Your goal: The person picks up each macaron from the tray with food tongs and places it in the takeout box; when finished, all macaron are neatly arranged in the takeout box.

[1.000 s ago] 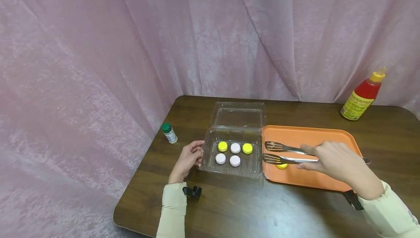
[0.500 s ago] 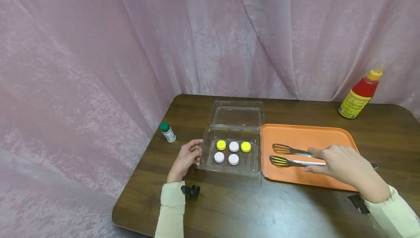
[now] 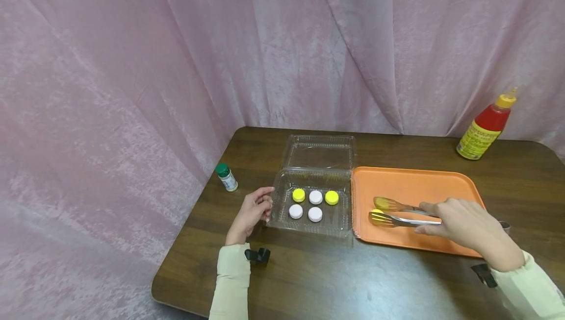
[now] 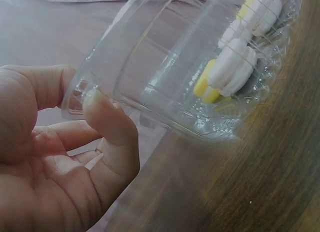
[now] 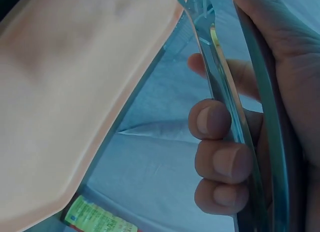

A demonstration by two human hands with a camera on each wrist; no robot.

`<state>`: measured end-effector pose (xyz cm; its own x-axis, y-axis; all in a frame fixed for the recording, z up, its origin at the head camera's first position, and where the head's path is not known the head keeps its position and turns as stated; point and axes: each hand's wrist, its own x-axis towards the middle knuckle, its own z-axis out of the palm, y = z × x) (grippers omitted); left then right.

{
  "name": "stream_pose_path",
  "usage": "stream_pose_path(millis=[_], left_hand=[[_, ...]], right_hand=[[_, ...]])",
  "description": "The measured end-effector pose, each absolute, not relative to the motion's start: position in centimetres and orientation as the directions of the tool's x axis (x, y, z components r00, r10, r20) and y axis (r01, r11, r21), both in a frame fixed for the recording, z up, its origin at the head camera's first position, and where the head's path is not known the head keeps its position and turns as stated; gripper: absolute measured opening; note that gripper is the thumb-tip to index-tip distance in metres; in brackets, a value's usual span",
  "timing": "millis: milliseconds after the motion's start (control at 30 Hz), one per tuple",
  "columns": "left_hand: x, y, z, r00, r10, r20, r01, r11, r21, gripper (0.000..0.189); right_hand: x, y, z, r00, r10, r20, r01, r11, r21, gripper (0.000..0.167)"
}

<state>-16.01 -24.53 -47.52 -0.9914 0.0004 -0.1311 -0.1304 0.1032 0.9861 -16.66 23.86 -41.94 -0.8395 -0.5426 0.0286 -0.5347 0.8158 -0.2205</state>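
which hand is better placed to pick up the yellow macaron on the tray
Probably the right hand: it holds the tongs, whose tips are at the yellow macaron. The left hand grips the clear container by its edge.

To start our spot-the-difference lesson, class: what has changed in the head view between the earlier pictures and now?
The right hand has moved the tongs rightward, away from the clear container; one arm now overlaps the yellow piece on the orange tray. Whether they grip it is unclear. Unchanged: the left hand holding the container's edge, and the five round pieces inside.
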Motion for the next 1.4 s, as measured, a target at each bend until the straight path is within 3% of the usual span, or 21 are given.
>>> stream_pose_path(millis=[833,1167,1400], left_hand=[[-15.7,-24.5,-48.0,-0.995,0.008,-0.103,-0.101,0.108,0.989,0.047],[-15.8,-24.5,-47.7,-0.995,-0.005,-0.104,-0.104,0.127,0.986,0.047],[-15.9,-24.6,-47.6,-0.995,-0.003,-0.102,-0.102,0.128,0.987,0.047]], right_hand=[[-16.1,23.4,-42.2,-0.815,-0.578,0.042,-0.573,0.794,-0.204,0.041],[-16.5,23.3,-41.5,-0.813,-0.578,0.071,-0.578,0.788,-0.212,0.052],[-16.6,23.1,-42.4,-0.807,-0.588,0.051,-0.585,0.784,-0.208,0.046]])
